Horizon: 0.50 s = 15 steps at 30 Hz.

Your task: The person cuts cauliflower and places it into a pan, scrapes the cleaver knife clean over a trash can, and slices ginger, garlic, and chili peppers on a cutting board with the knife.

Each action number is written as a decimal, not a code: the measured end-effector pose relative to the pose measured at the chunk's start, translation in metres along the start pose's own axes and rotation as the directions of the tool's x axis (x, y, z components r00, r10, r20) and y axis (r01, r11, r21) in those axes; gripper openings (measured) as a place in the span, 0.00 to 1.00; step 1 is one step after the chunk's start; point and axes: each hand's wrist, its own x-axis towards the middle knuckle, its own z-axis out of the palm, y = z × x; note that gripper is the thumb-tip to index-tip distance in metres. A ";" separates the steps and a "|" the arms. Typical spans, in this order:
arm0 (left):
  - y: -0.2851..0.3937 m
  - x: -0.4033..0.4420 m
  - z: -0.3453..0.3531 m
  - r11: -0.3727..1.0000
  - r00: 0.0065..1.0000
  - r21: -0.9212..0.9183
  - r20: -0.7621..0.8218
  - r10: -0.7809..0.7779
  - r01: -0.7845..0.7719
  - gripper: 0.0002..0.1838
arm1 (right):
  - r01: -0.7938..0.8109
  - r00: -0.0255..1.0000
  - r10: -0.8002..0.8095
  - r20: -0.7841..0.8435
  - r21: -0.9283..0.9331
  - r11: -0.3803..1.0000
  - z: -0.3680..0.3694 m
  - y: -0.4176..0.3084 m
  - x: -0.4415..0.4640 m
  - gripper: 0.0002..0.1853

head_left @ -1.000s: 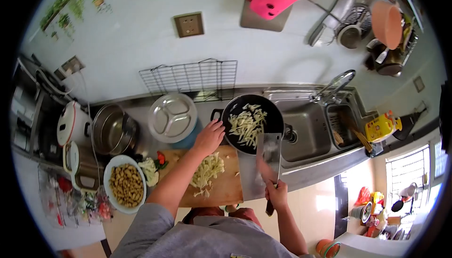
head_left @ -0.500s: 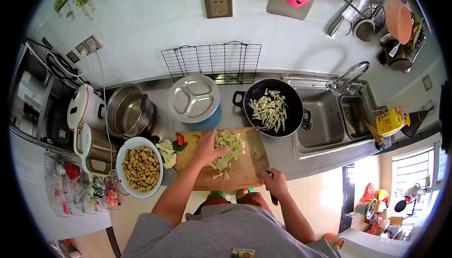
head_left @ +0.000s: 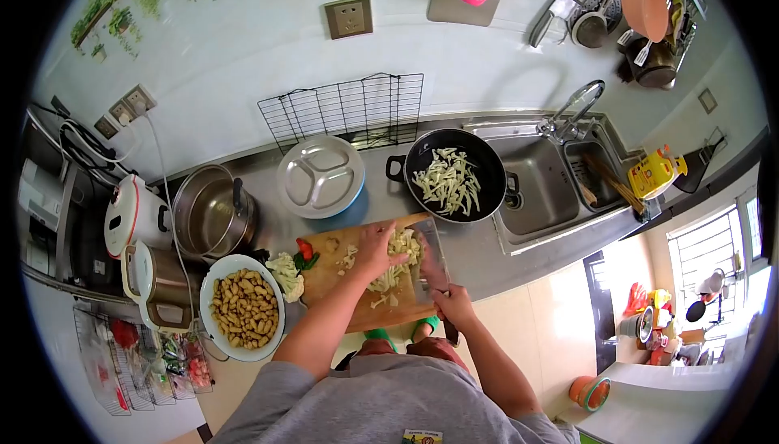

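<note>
Knife [head_left: 436, 261] points forward, long axis front to back, handle clenched by right hand [head_left: 456, 304], left hand [head_left: 378, 253] grip hard to tell.

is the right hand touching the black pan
Apart. The head view shows a strip of bare counter between the right hand and the black pan.

"Where does this view look from?"
"The person's head, facing forward and steeply down over the shirt [head_left: 357, 399] to the worktop [head_left: 471, 253]."
"How near?"
"Near the left hand [head_left: 380, 251] and right hand [head_left: 455, 304], yet wide enough to catch wall [head_left: 243, 47] and floor [head_left: 519, 334]."
</note>
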 end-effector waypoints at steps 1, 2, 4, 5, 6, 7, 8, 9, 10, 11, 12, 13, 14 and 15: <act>0.005 0.001 -0.001 1.000 0.998 -0.018 0.052 -0.019 0.019 0.49 | -0.006 0.999 0.006 0.032 0.015 1.000 0.002 0.000 0.001 0.14; 0.010 0.002 -0.002 0.999 0.994 -0.033 0.104 -0.037 0.041 0.47 | -0.005 1.000 0.005 0.026 0.019 1.000 0.003 0.000 0.001 0.14; 0.006 0.003 0.005 0.999 0.999 -0.045 0.053 0.012 -0.009 0.46 | 0.017 1.000 -0.017 0.004 -0.029 0.999 0.004 -0.001 0.002 0.14; 0.003 0.004 0.008 0.997 0.999 -0.055 -0.001 0.053 -0.053 0.45 | 0.020 1.000 -0.020 0.000 -0.025 0.999 0.004 -0.001 0.002 0.14; 0.006 0.004 0.006 0.997 0.998 -0.053 0.000 0.059 -0.059 0.45 | 0.029 1.000 -0.029 0.002 -0.023 0.999 0.003 -0.003 0.001 0.14; 0.008 0.004 0.003 0.992 0.998 -0.112 -0.011 0.064 -0.065 0.44 | 0.037 0.999 -0.037 0.005 -0.020 0.999 0.003 -0.005 0.000 0.13; 0.011 0.003 0.001 0.983 0.998 -0.172 -0.021 0.067 -0.070 0.43 | 0.038 0.999 -0.037 0.002 -0.017 0.999 0.002 -0.007 -0.002 0.13; 0.014 0.003 -0.003 0.983 0.997 -0.171 -0.020 0.070 -0.072 0.43 | 0.043 0.999 -0.043 0.009 0.008 0.999 0.000 -0.015 -0.008 0.12; 0.017 0.003 -0.007 0.978 0.997 -0.195 -0.031 0.075 -0.080 0.42 | 0.051 0.999 -0.051 0.015 0.032 0.998 -0.002 -0.023 -0.013 0.11; 0.021 0.003 -0.011 0.972 0.996 -0.218 -0.041 0.079 -0.086 0.41 | 0.053 0.998 -0.053 0.014 0.034 0.998 -0.004 -0.029 -0.017 0.11; 0.023 0.002 -0.015 0.972 0.996 -0.216 -0.044 0.082 -0.089 0.41 | 0.046 0.998 -0.048 0.038 0.043 0.998 -0.006 -0.034 -0.021 0.11; 0.026 0.002 -0.019 0.968 0.996 -0.234 -0.044 0.082 -0.090 0.40 | 0.041 0.997 -0.044 0.063 0.052 0.998 -0.009 -0.038 -0.021 0.11; 0.029 0.002 -0.023 0.964 0.996 -0.252 -0.044 0.081 -0.090 0.40 | 0.046 0.997 -0.050 0.062 0.052 0.998 -0.010 -0.038 -0.020 0.11; 0.035 0.004 -0.027 0.964 0.995 -0.249 -0.047 0.083 -0.093 0.40 | 0.042 0.995 -0.048 0.082 0.069 0.997 -0.011 -0.038 -0.020 0.11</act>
